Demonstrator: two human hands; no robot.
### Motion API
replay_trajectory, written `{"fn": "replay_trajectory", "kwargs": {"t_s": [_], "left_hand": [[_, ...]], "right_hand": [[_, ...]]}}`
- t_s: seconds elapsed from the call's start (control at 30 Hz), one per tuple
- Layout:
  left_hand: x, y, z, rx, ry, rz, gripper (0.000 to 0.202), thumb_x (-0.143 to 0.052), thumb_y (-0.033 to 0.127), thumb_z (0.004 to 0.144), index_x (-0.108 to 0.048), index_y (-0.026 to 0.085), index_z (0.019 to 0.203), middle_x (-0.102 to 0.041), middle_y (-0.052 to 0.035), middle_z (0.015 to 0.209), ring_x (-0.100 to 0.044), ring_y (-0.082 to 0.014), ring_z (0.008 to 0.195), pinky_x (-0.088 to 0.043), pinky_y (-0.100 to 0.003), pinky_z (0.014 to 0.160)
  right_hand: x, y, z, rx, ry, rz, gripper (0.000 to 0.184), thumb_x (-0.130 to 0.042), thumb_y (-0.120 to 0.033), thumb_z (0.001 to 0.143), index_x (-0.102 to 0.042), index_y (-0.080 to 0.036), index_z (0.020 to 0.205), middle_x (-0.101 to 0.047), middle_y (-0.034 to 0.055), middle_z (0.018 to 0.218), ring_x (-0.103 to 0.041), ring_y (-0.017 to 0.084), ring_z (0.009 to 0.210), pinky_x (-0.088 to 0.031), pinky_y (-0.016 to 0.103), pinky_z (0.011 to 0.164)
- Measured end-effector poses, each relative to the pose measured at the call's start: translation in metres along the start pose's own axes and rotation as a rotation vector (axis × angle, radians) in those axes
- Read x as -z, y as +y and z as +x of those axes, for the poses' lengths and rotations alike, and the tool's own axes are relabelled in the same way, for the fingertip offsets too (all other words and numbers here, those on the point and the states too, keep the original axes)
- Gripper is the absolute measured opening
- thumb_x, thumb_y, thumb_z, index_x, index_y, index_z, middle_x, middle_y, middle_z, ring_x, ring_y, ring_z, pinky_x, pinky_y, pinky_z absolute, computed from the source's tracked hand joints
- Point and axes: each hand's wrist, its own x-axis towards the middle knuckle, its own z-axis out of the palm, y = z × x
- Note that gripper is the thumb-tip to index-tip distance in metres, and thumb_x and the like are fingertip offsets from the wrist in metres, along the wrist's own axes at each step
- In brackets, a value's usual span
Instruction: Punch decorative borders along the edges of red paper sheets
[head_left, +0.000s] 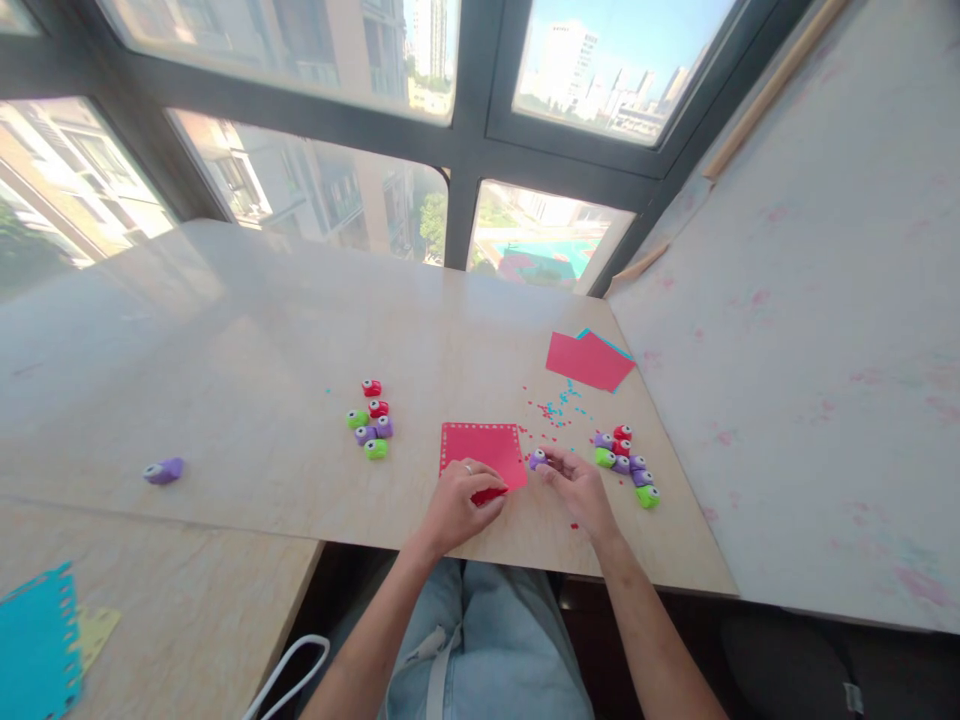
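Observation:
A red paper square (480, 447) with punched holes along its edges lies near the table's front edge. My left hand (457, 500) is closed, pinching the sheet's lower right corner, which curls up under the fingers. My right hand (574, 485) is closed round a small purple paper punch (537, 459), held right next to the sheet's right edge. Just right of that hand sits a cluster of several purple, green and red punches (626, 462).
A second cluster of punches (370, 422) lies left of the sheet, and a lone purple punch (164, 470) far left. Red and blue sheets (588, 358) lie at the back right, with confetti (559, 405) scattered. Blue punched paper (37, 640) lies on the lower table. My knees are below the edge.

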Motion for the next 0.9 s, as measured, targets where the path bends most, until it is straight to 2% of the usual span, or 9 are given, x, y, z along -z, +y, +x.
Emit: {"fn": "replay_trajectory", "kwargs": {"t_s": [0.13,0.3,0.4,0.53,0.9], "left_hand": [[-0.002,-0.001,-0.001,-0.005,-0.019,0.046,0.010,-0.070,0.017,0.079,-0.075,0.022,0.084,-0.075,-0.0052,0.089,-0.066,-0.0206,0.085,-0.047,-0.036,0.081],[-0.002,-0.001,-0.002,-0.039,-0.054,0.075,0.009,-0.070,0.018,0.082,-0.077,0.024,0.083,-0.076,-0.0052,0.090,-0.067,-0.0209,0.085,-0.047,-0.037,0.081],[-0.002,-0.001,-0.001,-0.047,-0.064,0.084,0.010,-0.071,0.019,0.082,-0.077,0.026,0.082,-0.076,-0.0048,0.090,-0.066,-0.0207,0.085,-0.046,-0.037,0.080],[-0.001,0.000,-0.001,-0.052,-0.075,0.100,0.010,-0.073,0.017,0.080,-0.077,0.026,0.081,-0.076,-0.0039,0.090,-0.065,-0.0210,0.086,-0.044,-0.037,0.080],[-0.001,0.000,-0.001,-0.077,-0.137,0.104,0.009,-0.071,0.020,0.082,-0.078,0.026,0.082,-0.076,-0.0042,0.092,-0.064,-0.0207,0.087,-0.043,-0.037,0.080]], "right_hand": [[0.001,0.004,-0.001,0.056,0.019,-0.186,0.036,-0.073,-0.038,0.074,-0.075,-0.020,0.106,-0.075,0.0052,0.090,-0.064,0.021,0.076,-0.052,0.036,0.075],[-0.003,0.005,-0.003,0.101,0.034,-0.238,0.033,-0.070,-0.036,0.075,-0.076,-0.023,0.105,-0.074,0.0036,0.085,-0.060,0.020,0.071,-0.050,0.036,0.073],[-0.004,0.007,-0.005,0.161,0.043,-0.292,0.031,-0.069,-0.035,0.076,-0.077,-0.026,0.104,-0.073,0.0037,0.084,-0.060,0.022,0.074,-0.050,0.037,0.076],[-0.003,0.011,-0.005,0.218,0.025,-0.327,0.030,-0.069,-0.034,0.079,-0.076,-0.028,0.108,-0.074,0.0051,0.095,-0.063,0.024,0.083,-0.050,0.039,0.081],[0.002,0.009,-0.002,0.254,-0.067,-0.291,0.027,-0.066,-0.033,0.083,-0.074,-0.028,0.109,-0.071,0.0062,0.113,-0.063,0.025,0.100,-0.049,0.042,0.093]]}}
